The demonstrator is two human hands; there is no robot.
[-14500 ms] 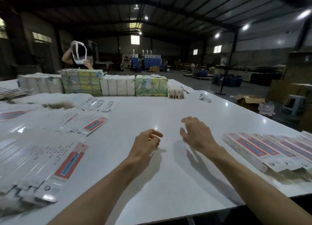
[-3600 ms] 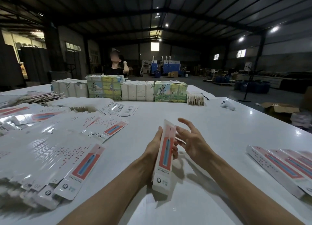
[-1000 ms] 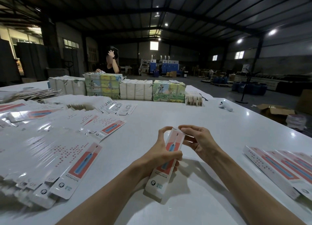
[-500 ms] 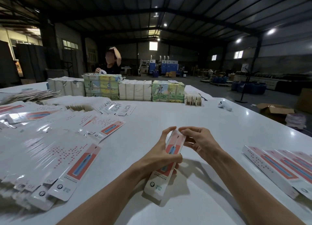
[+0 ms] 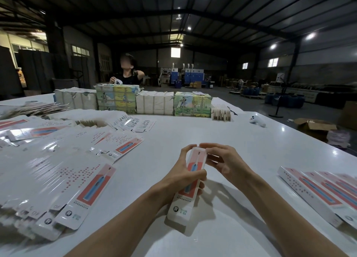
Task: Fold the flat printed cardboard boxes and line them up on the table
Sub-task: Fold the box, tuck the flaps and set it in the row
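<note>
A long white box (image 5: 185, 199) with a red panel and a blue toothbrush print is held above the white table (image 5: 251, 150), slanting away from me. My left hand (image 5: 185, 175) grips it around the middle. My right hand (image 5: 222, 160) has its fingers curled at the box's far end, fingertips on the top flap. A fanned spread of flat printed boxes (image 5: 63, 171) lies to the left. A row of folded boxes (image 5: 318, 195) lies side by side at the right edge.
Wrapped white and green bundles (image 5: 154, 104) line the far side of the table, with a small stack of cards (image 5: 221, 113) and a white handheld device (image 5: 257, 120) to their right. A person (image 5: 127, 71) stands behind them. An open carton (image 5: 313, 125) sits on the floor.
Over the last second my left hand has kept its grip on the box. My right fingers have closed further over the far-end flap. The person at the back lowered an arm.
</note>
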